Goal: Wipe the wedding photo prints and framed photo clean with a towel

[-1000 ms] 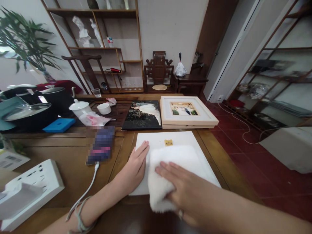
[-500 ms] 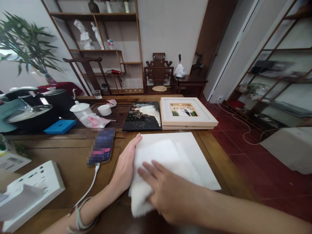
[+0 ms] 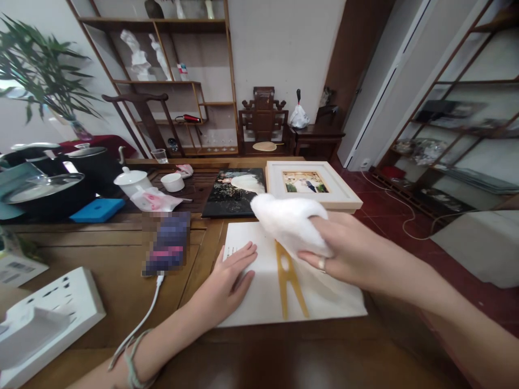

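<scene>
I have the right hand point(image 3: 338, 237) closed around a bunched white cloth point(image 3: 290, 221), the grip firm enough that the fabric bulges out past the fingers; a ring shows on one of them. The cloth is over the upper right part of a white panel point(image 3: 259, 305), and from this angle I can't tell whether it touches the panel anywhere. My left hand point(image 3: 235, 278) lies palm down on the panel's left side, its grip open with nothing in it, fingers pointing towards the far edge; a cord bracelet point(image 3: 132, 364) circles that wrist. The panel lies flat on the brown wooden surface point(image 3: 227, 359), with small dark print near my left fingers and a yellow A-shaped piece point(image 3: 284, 294) at its middle, the top partly covered by the cloth. Just beyond the panel I see a dark picture board point(image 3: 217, 200) and, beside it, a pale-framed picture point(image 3: 344, 189). To the left are a phone point(image 3: 168, 243), its screen blurred out, with a white cable point(image 3: 152, 308) plugged in, a white power strip point(image 3: 87, 300) and a blue slab point(image 3: 97, 210).
</scene>
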`<action>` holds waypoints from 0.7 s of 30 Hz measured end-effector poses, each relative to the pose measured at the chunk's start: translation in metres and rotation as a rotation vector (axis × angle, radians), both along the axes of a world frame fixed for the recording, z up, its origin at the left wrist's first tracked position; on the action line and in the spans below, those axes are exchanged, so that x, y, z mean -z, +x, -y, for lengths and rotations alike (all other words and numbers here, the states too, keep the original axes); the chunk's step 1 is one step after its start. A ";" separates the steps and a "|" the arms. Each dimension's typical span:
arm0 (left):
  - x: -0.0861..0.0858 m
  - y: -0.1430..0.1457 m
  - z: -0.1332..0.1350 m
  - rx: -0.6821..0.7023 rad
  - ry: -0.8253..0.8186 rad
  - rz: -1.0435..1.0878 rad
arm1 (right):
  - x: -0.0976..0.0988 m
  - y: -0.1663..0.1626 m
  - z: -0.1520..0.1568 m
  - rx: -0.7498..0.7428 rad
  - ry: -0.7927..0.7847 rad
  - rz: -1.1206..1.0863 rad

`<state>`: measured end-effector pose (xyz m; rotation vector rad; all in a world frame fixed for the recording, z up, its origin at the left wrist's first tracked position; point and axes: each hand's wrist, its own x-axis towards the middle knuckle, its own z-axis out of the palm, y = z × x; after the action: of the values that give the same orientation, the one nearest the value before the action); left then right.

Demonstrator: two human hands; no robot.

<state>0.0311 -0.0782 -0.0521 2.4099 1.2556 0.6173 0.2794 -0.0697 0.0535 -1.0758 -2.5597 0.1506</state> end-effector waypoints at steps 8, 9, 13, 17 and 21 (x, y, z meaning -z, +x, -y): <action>-0.005 0.001 0.000 -0.030 0.026 0.005 | 0.045 -0.084 -0.038 -0.278 0.075 0.248; -0.005 0.001 0.000 -0.027 0.021 -0.003 | 0.048 -0.086 -0.041 -0.274 0.046 0.249; -0.005 0.001 0.000 0.000 0.035 0.000 | 0.048 -0.069 -0.045 -0.194 -0.016 0.259; 0.000 -0.001 -0.001 -0.003 0.007 0.026 | 0.042 -0.036 -0.039 -0.075 -0.042 0.285; 0.003 -0.002 -0.001 -0.003 0.005 0.023 | 0.043 0.003 -0.029 0.085 -0.084 0.323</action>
<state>0.0288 -0.0772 -0.0551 2.3984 1.2497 0.6479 0.2823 -0.0402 0.0108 -1.3332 -2.8048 0.0668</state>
